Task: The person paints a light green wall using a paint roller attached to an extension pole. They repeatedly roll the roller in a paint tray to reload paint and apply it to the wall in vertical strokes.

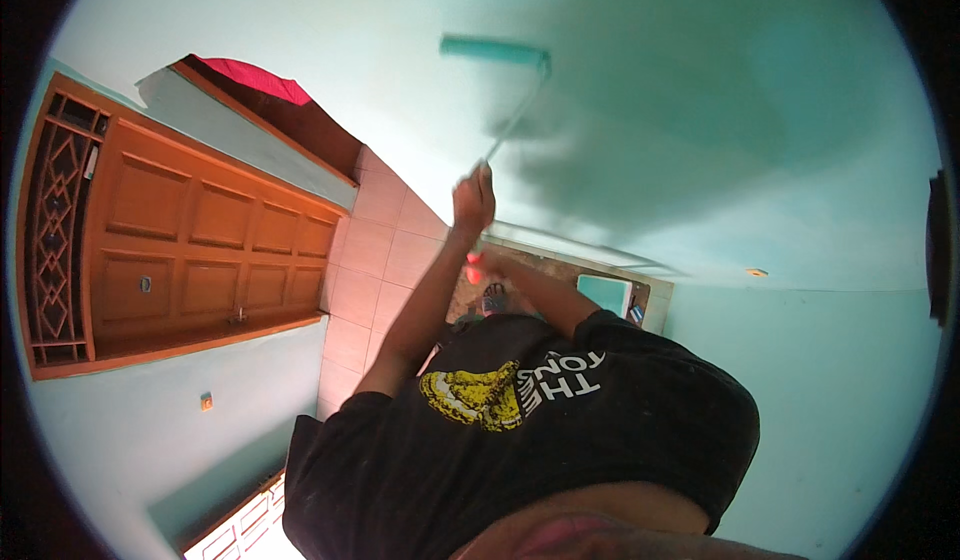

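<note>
A paint roller (491,49) with a teal-coated sleeve lies against or close to the pale green wall (360,27); contact cannot be told. Its thin metal rod (517,118) slants down towards me. My left hand (474,198) is wrapped around the rod's lower part. Lower and nearer my body, my right hand (493,264) grips the pole end by a red handle (473,267), slightly blurred. Below my right forearm, a rectangular tray (604,295) of teal paint rests on the floor.
An orange-brown panelled wooden door (217,215) stands left, beside an opening with a red cloth (255,78). Pink tiles (375,252) meet a brown-covered floor strip (540,263) near my sandalled foot (493,299). Wall switches (757,272) and a dark object (937,248) are at right.
</note>
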`<state>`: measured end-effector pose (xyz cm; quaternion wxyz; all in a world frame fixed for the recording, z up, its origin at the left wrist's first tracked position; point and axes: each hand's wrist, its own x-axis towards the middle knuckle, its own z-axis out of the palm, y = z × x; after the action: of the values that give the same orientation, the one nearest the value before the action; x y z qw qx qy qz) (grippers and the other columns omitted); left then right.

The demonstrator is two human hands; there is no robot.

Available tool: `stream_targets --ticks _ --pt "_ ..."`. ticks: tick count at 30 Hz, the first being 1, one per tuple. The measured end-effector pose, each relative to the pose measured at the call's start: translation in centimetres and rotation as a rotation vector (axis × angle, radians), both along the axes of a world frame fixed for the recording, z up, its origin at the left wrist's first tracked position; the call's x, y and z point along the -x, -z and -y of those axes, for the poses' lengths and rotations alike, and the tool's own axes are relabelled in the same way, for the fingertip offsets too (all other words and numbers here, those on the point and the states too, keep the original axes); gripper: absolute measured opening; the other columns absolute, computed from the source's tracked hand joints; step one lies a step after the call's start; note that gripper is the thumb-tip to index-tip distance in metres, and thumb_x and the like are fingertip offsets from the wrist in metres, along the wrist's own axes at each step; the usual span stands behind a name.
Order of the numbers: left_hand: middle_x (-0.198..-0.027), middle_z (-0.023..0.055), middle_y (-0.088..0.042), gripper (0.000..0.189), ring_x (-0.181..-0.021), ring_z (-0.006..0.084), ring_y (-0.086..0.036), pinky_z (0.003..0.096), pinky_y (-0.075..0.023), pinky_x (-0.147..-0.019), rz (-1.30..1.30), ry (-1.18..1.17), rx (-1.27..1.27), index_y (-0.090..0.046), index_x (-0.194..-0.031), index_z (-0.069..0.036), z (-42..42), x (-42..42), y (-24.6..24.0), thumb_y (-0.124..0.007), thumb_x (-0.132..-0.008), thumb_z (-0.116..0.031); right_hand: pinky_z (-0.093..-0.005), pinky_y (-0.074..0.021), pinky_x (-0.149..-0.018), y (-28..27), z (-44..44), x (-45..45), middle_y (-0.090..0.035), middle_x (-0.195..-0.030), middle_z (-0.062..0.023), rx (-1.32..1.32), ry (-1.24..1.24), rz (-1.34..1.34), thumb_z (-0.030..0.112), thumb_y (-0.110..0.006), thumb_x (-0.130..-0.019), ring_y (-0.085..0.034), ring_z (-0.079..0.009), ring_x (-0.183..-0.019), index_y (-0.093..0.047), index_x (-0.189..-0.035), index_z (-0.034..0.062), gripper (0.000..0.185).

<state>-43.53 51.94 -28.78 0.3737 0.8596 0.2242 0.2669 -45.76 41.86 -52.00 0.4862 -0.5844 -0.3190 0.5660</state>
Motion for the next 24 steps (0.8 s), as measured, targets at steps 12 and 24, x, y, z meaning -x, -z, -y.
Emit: stream_targets --ticks 12,24 --pt "-0.057 0.0229 -0.051 0.044 -0.056 0.0443 -0.053 0.0505 -0.0374 -0.051 0.26 0.029 -0.142 -0.053 -0.083 0.001 -3.7 -2.5 -15.9 -0.032 -0.1 -0.033 -0.032 -0.046 -0.061 -15.5 -9.2 -5.0 -0.062 -0.07 -0.0032 -0.089 -0.001 0.133 0.043 -0.068 -0.084 -0.058 -0.0143 -0.065 -0.059 -0.088 0.0063 0.038" --pt "-0.062 0.0254 -0.051 0.04 -0.059 0.0453 -0.052 0.0539 -0.0358 -0.054 0.107 0.02 0.087 -0.053 -0.083 0.001 3.0 1.5 -4.2 -0.032 -0.1 -0.029 -0.0285 -0.0408 -0.055 -3.7 2.2 0.8 -0.056 -0.068 0.0 0.171 -0.018 0.075 0.045 -0.061 -0.087 -0.05 -0.0092 -0.061 -0.06 -0.081 0.0094 0.036"
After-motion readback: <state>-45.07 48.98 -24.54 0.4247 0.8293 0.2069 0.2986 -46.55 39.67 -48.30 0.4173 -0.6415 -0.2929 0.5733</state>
